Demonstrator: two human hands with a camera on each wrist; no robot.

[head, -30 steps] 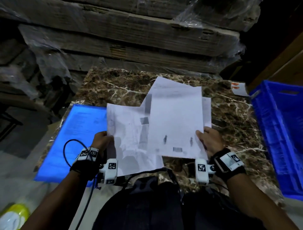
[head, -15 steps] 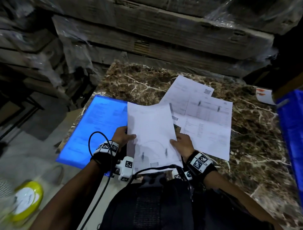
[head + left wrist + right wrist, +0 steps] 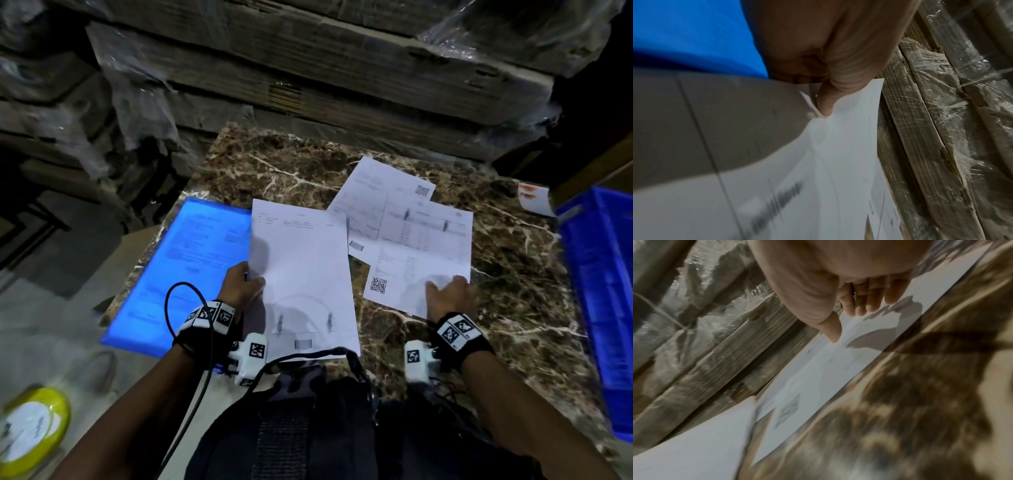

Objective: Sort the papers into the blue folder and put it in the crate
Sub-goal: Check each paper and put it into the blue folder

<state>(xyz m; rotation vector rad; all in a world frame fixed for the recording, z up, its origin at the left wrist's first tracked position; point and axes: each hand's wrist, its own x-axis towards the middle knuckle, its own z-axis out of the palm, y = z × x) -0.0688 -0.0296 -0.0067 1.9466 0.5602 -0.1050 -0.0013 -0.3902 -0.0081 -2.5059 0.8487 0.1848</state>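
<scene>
While left hand [image 3: 241, 286] pinches sheet [image 3: 301, 274], right hand [image 3: 450, 296] flat.

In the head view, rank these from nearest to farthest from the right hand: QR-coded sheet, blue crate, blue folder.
1. QR-coded sheet: under the right hand, which rests on its near corner.
2. blue crate: to the right, at the table's edge.
3. blue folder: far left, beyond the sheet the left hand holds.

A bright blue folder [image 3: 191, 263] and white papers [image 3: 411, 246] printed in grey with black square codes lie on a brown tabletop [image 3: 513, 274] veined white, beside a deep blue crate [image 3: 603, 291] and a yellow tape roll [image 3: 34, 431].
</scene>
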